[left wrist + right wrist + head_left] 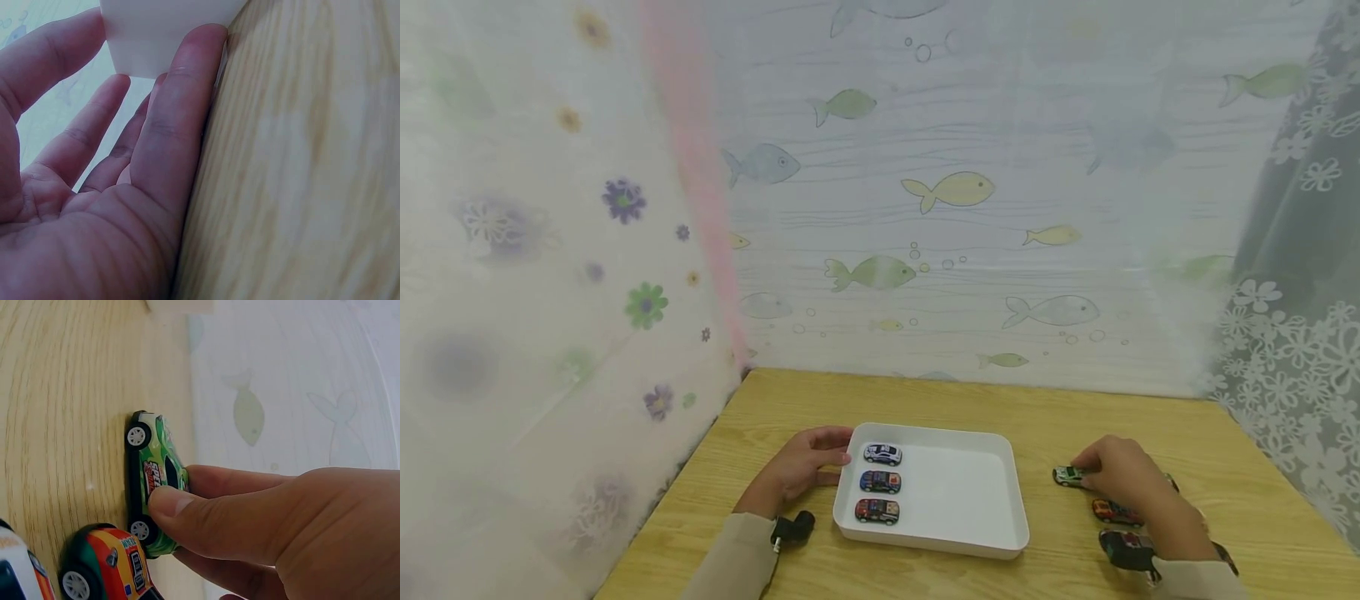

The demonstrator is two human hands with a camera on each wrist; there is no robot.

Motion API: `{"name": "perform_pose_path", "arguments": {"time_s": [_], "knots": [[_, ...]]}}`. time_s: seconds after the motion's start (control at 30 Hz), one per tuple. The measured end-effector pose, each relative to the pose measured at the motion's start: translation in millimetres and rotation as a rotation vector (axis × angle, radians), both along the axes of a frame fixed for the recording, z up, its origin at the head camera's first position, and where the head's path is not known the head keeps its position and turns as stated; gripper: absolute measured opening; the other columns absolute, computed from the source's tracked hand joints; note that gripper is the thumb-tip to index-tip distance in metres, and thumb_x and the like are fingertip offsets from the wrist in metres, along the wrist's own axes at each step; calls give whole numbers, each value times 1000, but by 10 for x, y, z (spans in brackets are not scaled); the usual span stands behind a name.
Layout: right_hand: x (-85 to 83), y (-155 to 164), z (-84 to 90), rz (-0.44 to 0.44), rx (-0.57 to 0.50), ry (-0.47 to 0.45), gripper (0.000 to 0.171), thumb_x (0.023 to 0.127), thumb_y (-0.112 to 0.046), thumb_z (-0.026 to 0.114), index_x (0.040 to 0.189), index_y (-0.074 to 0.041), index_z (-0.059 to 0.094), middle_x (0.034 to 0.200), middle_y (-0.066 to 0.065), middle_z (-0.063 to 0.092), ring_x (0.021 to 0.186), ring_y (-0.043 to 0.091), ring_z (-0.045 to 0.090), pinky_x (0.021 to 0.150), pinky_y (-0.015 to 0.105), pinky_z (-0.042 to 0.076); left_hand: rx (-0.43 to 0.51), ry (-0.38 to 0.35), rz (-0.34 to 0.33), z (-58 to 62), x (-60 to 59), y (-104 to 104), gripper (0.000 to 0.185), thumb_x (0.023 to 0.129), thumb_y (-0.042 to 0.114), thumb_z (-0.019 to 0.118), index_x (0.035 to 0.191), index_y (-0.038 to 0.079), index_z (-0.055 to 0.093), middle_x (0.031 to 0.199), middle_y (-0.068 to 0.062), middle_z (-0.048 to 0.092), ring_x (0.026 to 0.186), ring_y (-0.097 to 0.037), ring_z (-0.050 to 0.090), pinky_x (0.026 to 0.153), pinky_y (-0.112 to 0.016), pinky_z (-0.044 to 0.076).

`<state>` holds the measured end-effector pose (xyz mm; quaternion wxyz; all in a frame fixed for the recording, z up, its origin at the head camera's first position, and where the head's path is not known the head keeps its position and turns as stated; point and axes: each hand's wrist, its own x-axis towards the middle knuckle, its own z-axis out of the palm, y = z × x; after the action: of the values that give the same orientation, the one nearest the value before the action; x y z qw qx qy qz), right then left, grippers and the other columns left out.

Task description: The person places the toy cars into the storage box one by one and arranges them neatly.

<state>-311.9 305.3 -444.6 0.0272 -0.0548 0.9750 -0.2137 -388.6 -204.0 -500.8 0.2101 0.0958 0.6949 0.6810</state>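
Right hand (1120, 477) pinching green toy car (1067, 476), long axis left-right, nose unclear, left hand (805, 467) flat-fingered against white tray (955, 542)

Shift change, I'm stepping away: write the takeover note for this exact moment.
Left hand: open, fingers against the left wall of the white tray.
Right hand: pinching the green toy car, which sits on the wooden table right of the tray.
Done: three cars in the tray's left column: white-blue, blue, red.
Left: the green car, the orange car beside it, and at least one more partly hidden by the right hand.
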Motion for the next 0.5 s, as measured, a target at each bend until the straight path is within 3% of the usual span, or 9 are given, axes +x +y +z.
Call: {"name": "perform_pose_path", "arguments": {"time_s": [0.5], "knots": [[-24, -83, -43, -3, 5, 21, 23, 84, -5, 82, 106, -8, 81, 105, 9, 79, 101, 33, 72, 87, 54, 59, -11, 18, -6, -36, -4, -3, 55, 96, 14, 74, 147, 5, 54, 147, -17, 57, 121, -27, 65, 94, -46, 61]]}}
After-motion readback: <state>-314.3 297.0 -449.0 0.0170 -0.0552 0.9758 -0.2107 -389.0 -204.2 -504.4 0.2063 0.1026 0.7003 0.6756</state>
